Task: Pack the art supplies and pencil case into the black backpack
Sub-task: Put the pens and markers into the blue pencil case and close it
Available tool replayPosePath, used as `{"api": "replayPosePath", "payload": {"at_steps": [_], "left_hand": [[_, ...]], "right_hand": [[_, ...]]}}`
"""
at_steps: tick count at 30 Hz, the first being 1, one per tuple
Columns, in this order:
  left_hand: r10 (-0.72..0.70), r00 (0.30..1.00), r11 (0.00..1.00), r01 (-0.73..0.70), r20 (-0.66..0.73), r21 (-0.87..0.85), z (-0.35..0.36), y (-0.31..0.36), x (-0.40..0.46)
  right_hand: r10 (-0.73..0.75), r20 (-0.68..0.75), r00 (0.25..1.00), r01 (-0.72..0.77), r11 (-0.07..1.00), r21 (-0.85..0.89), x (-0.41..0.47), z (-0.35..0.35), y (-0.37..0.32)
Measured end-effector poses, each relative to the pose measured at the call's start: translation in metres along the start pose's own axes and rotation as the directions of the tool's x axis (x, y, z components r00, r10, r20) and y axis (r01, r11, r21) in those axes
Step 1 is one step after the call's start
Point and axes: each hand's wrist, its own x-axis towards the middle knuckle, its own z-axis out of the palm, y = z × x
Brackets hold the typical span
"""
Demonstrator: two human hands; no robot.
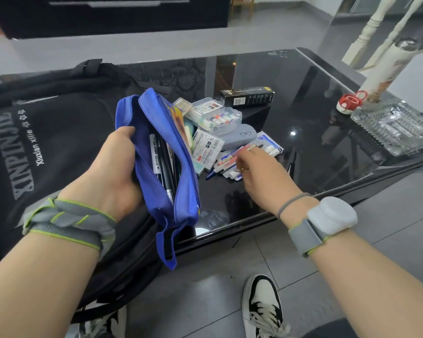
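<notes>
Fingers of the left hand (pixel 117 164) grip the blue fabric pencil case (pixel 161 164), unzipped and tilted mouth-up beside the black backpack (pixel 47 132), seemingly ready for the pens (pixel 232 158) the right hand (pixel 261 174) pinches on the glossy black table (pixel 315 132).

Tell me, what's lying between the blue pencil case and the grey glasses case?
In the head view, a flat packaged card with printed labels lies between the blue pencil case and the grey glasses case, partly tucked under the glasses case.
</notes>
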Motion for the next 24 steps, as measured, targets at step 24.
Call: {"api": "replayPosePath", "payload": {"at_steps": [24], "left_hand": [[-0.008,0.999,1.0,0.008,0.051,0.001,0.016,-0.01,-0.004]], "right_hand": [[0.596,0.111,0.795,-0.601,0.752,0.269,0.02,0.027,-0.02]]}}
